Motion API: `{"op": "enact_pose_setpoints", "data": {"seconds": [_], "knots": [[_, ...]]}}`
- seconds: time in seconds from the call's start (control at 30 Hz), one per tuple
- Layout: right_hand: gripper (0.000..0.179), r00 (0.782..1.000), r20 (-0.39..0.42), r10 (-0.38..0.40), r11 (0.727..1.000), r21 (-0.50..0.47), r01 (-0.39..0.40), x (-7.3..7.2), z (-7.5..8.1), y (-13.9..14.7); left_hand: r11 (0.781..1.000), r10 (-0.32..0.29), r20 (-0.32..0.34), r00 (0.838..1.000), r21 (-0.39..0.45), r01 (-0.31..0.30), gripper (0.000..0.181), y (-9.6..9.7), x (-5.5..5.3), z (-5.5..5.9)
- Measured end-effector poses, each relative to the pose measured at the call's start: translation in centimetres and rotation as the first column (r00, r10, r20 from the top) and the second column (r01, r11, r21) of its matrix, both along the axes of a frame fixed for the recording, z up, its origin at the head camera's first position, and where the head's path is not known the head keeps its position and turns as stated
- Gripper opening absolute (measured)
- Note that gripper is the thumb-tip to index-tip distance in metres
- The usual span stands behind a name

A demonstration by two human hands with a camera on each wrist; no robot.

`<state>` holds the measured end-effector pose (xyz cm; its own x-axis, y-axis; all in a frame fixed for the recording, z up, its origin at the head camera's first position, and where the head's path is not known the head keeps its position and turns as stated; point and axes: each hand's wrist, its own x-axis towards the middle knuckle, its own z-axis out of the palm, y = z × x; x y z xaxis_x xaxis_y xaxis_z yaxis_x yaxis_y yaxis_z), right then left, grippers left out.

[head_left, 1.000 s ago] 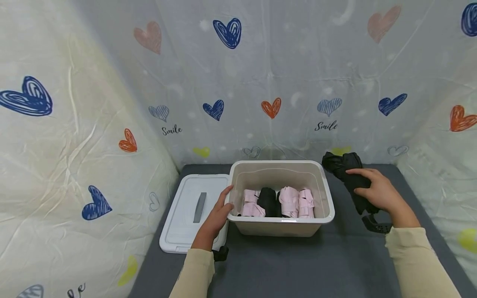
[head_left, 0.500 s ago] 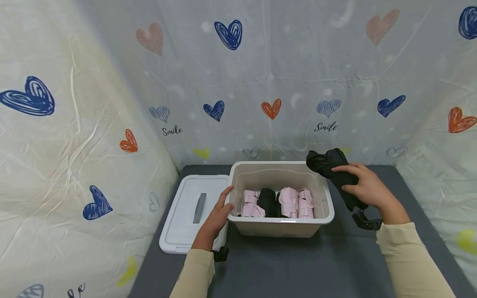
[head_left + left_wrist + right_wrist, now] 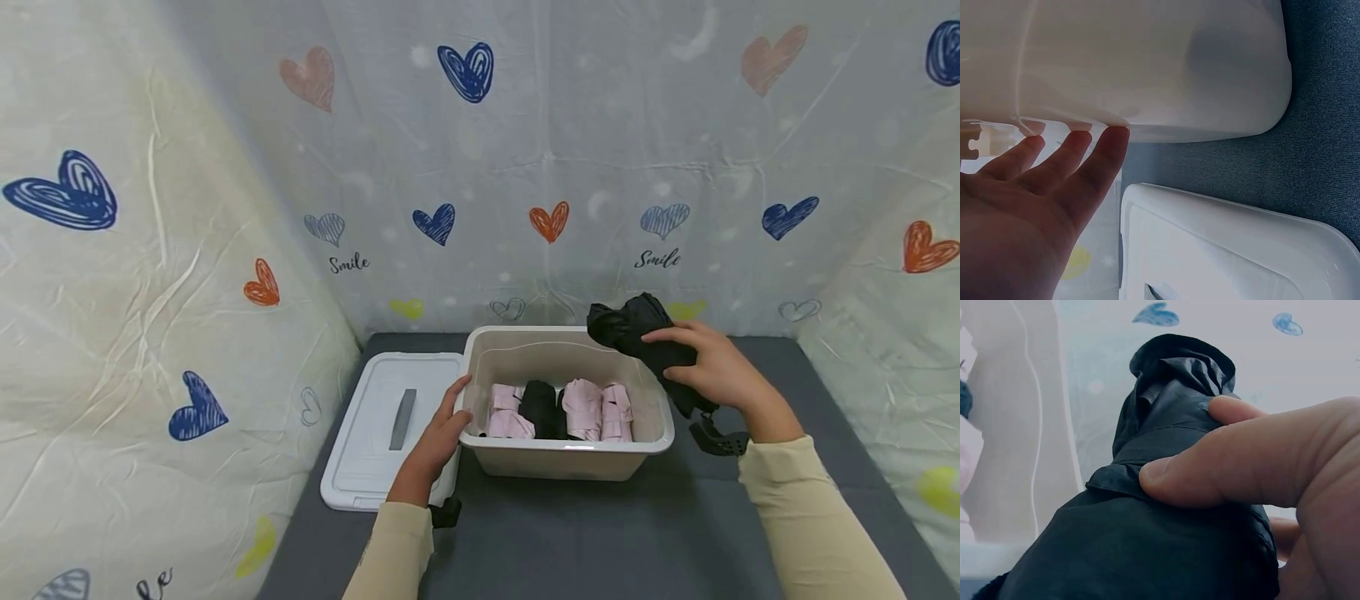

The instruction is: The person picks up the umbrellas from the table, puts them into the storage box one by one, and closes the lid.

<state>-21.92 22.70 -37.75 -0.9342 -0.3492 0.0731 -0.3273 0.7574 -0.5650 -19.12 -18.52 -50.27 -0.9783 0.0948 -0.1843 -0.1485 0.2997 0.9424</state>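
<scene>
My right hand (image 3: 720, 373) grips a folded black umbrella (image 3: 633, 323), held slanted over the right rim of a beige storage box (image 3: 555, 462). In the right wrist view, the thumb presses near the strap wrapped round its gathered fabric (image 3: 1147, 544). My left hand (image 3: 437, 433) holds the box's left rim, thumb at the top edge and fingertips (image 3: 1113, 140) against the outer wall under the rim. Inside the box stand several rolled bundles in a row: pink ones (image 3: 582, 408) and a black one (image 3: 538, 408), looking like folded umbrellas too.
A white lid (image 3: 360, 450) with a grey handle (image 3: 402, 419) lies left of the box, close beside it. Both rest on a dark grey cloth surface (image 3: 570, 533). A heart-printed curtain (image 3: 487, 150) hangs behind and along both sides.
My right hand has carried the black umbrella leftward and slightly up, from beside the box to over its right rim. My left hand stays on the left rim.
</scene>
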Motion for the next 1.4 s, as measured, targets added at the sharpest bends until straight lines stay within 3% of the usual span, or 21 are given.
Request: {"op": "enact_pose_setpoints", "data": {"seconds": [0.3, 0.57, 0.93, 1.4], "knots": [[0.05, 0.997, 0.011, 0.073, 0.997, -0.018, -0.073, -0.8, 0.0, -1.9, 1.0, 0.009, 0.008, 1.0, 0.0, -0.009, 0.058, 0.0, 0.1, -0.1], [0.051, 0.993, 0.014, 0.119, 0.992, -0.033, -0.119, -1.2, -0.5, -3.5, 1.0, -0.007, 0.047, 0.999, -0.004, 0.007, 0.06, 0.4, 0.6, 1.6], [0.051, 0.989, 0.04, 0.145, 0.988, -0.061, -0.142, -1.9, -1.9, -5.6, 1.0, 0.007, -0.007, 1.0, -0.001, -0.007, 0.059, 0.1, 0.4, 0.1], [0.051, 0.984, 0.053, 0.172, 0.977, -0.137, -0.164, -2.8, -3.8, -8.1, 1.0, 0.014, -0.008, 1.0, -0.003, -0.014, 0.059, 0.3, 0.4, 0.2]]}}
